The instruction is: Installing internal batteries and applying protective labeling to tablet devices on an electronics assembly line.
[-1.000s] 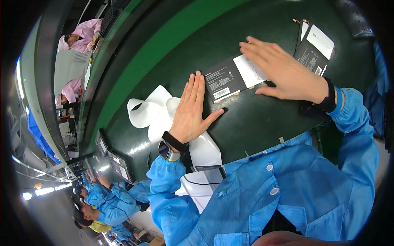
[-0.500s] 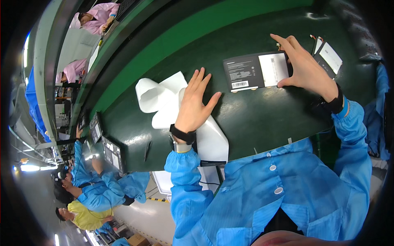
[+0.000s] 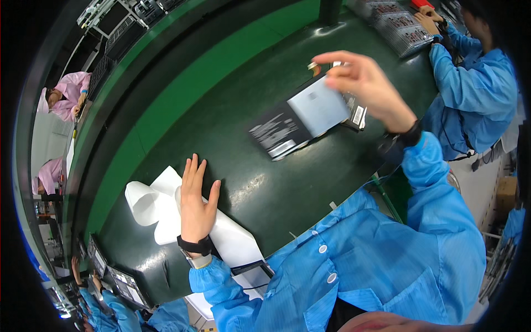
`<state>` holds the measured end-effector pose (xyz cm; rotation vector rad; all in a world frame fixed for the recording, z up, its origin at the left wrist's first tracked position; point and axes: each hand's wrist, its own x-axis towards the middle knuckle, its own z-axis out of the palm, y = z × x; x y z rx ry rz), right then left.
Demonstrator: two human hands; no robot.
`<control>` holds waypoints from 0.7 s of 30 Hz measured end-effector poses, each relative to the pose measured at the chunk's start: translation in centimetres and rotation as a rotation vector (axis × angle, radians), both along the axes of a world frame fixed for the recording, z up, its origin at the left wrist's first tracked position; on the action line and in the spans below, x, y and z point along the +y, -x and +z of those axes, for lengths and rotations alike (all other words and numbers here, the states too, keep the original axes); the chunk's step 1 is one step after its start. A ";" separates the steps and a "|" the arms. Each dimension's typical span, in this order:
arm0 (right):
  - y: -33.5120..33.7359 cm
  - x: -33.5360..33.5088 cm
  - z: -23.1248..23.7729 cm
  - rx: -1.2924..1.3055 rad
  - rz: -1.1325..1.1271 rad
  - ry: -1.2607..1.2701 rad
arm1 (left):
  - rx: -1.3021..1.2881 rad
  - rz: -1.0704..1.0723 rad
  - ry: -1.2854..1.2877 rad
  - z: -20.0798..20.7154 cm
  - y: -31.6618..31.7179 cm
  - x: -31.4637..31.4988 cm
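My left hand [image 3: 198, 213] lies flat with its fingers stretched out, resting on crumpled white sheets [image 3: 232, 235] at the table's near left. A flat black battery pack [image 3: 276, 133] with a pale silver panel lies tilted on the dark green table, right of centre. My right hand [image 3: 370, 86], slightly blurred, hovers at the pack's upper right edge, thumb and forefinger apart. By the forefinger's tip a small wire connector [image 3: 313, 68] shows. More flat packs [image 3: 358, 116] lie beneath and beside my right hand, partly hidden by it.
A thin dark tool [image 3: 165, 272] lies left of the sheets. Panel-like devices [image 3: 128, 285] stand at the table's left end, near co-workers. At the back right are clear trays [image 3: 395, 25] of small parts and another person in blue [image 3: 470, 83]. A green raised edge [image 3: 182, 105] borders the far side.
The view has swung to the right, bringing the trays and another person into sight. My right hand's fingers have come off the pack's side. The pack now sits closer to the other packs.
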<state>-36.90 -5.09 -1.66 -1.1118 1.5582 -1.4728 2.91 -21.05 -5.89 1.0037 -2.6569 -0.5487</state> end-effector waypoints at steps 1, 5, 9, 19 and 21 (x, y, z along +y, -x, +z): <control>2.0 0.8 0.5 0.009 0.004 0.040 | -0.002 0.001 -0.002 0.1 0.1 0.0; 10.2 2.4 0.5 0.076 -0.037 -0.120 | -0.004 -0.003 0.011 0.1 0.4 0.0; 16.2 1.7 -2.4 0.177 -0.018 -0.285 | -0.006 -0.007 0.016 0.2 0.6 0.0; 10.5 -0.6 -2.5 0.715 -0.200 -0.122 | 0.023 -0.021 0.022 -0.1 -0.1 -0.1; 3.1 -1.4 0.9 0.754 -0.015 0.054 | 0.039 -0.028 0.028 -0.3 -0.6 -0.4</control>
